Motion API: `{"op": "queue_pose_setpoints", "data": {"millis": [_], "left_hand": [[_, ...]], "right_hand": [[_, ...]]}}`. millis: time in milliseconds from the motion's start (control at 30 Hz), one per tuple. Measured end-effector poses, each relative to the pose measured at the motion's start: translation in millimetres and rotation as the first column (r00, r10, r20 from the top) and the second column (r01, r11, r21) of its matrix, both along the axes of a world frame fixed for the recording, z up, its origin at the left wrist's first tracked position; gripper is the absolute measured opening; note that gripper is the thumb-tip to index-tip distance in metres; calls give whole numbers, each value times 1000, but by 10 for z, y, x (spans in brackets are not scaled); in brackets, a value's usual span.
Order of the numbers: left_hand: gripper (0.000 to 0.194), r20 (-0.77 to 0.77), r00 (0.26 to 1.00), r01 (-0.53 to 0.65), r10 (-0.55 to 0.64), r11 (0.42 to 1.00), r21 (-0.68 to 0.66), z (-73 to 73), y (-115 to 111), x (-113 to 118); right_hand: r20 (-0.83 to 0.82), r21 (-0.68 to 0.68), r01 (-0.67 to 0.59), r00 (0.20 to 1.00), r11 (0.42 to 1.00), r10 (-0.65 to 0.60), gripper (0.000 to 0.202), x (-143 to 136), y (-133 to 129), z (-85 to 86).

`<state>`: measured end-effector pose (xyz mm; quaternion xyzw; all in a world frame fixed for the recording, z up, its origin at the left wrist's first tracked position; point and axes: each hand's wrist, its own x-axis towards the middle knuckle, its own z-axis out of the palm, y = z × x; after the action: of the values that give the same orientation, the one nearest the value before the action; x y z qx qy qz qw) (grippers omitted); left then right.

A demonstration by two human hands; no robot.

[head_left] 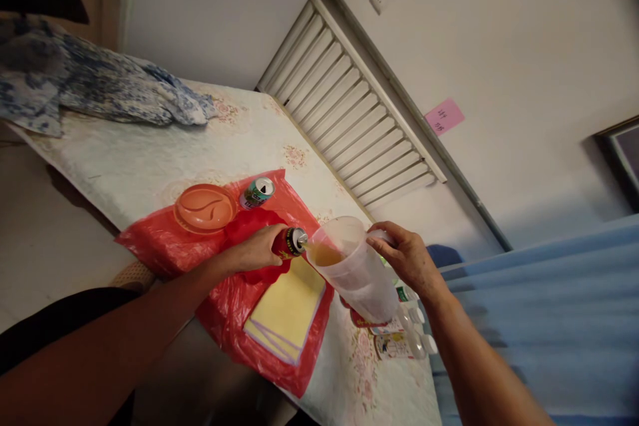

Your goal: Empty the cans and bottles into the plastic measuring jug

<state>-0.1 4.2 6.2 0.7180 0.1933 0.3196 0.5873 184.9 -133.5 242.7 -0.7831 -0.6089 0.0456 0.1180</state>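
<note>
My left hand [260,249] is closed around a dark red and black drink can [290,243], tipped to the right. From its opening a thin stream of amber liquid runs into a translucent plastic pitcher [357,273]. By its handle, my right hand [407,256] grips the pitcher, which leans toward the can and has some liquid inside. Under both lies a red plastic bag [299,376] spread on the table. Close to my left hand stand a green can [257,192] with its top opened and an orange round lid [206,207]. A folded yellow cloth [287,309] lies below the can.
Several clear bottles [399,346] with white caps lie or stand beyond the pitcher, partly hidden. A blue-and-white patterned cloth [134,90] covers the table's far left. A radiator [349,106] runs along the table's back edge, and a blue curtain [544,319] hangs at right.
</note>
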Motion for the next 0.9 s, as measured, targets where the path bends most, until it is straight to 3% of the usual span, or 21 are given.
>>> {"op": "queue_pose_setpoints", "data": {"millis": [333, 500, 567, 700, 900], "left_hand": [[54, -6, 1000, 1, -1, 1000, -26, 9, -6, -3], [58, -1, 1000, 20, -20, 998, -64, -3, -4, -4], [58, 21, 999, 37, -35, 994, -98, -21, -2, -2], [58, 57, 997, 63, -55, 984, -164, -40, -7, -17], [66, 68, 986, 165, -153, 953, -253, 30, -58, -84]], "right_hand": [[-63, 64, -13, 998, 998, 17, 33, 25, -6, -89], [-242, 144, 2, 970, 990, 34, 25, 174, -70, -234], [-383, 161, 74, 924, 984, -7, 28, 255, -101, -306], [-651, 234, 226, 759, 946, -21, 35, 362, -83, -383], [-781, 397, 387, 619, 832, 85, 37, 314, 215, -327]]}}
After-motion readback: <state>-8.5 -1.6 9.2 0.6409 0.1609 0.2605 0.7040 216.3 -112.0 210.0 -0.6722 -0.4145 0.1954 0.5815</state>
